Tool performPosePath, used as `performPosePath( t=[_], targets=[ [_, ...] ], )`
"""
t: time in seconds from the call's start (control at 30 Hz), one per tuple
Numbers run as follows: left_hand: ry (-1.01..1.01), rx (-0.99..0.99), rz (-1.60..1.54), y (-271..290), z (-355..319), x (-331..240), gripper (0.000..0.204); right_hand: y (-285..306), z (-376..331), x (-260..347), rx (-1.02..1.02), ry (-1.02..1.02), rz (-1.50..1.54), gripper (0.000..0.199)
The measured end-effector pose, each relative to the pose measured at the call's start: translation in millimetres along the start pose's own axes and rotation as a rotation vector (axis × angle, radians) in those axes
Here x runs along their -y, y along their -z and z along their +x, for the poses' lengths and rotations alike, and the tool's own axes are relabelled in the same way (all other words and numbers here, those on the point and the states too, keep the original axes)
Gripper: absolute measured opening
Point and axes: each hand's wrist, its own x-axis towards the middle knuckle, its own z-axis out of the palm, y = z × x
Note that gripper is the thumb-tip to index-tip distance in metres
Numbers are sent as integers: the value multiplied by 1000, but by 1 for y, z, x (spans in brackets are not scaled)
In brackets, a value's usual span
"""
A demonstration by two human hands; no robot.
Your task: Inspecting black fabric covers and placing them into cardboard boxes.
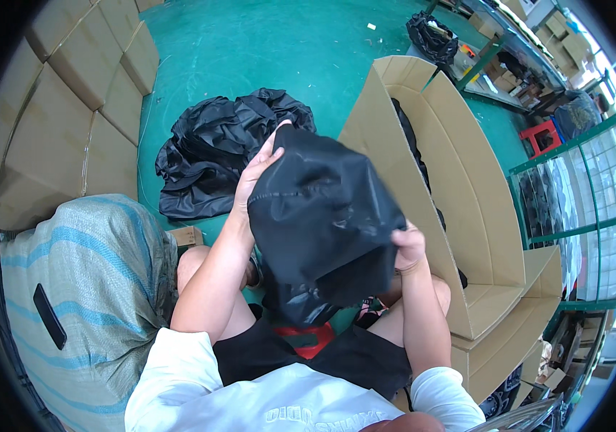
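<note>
**Black bag up in both my hands**

My left hand (254,176) grips the black bag (319,216) along its upper left edge, fingers curled over the top and thumb behind the fabric. My right hand (409,248) pinches the bag's lower right corner, fingers closed tight on it. The bag hangs between the two, raised above my lap. Just right of the bag stands the open cardboard box (459,180), dark material inside. Beyond the bag, on the green floor (250,50), lies a heap of black bags (211,151). Left of the bag sits a striped woven sack (85,288).
</note>
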Motion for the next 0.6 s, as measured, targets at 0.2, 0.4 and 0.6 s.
performPosePath(
  t=[0.2, 0.4, 0.6],
  targets=[
    [341, -197, 42, -9, -9, -8, 58, -3, 11, 9, 151, 271, 298, 46],
    [120, 156, 77, -15, -11, 0, 84, 9, 10, 33, -30, 371, 199, 49],
    [324, 62, -107, -4, -14, 1, 73, 7, 10, 33, -172, 403, 256, 50]
  ],
)
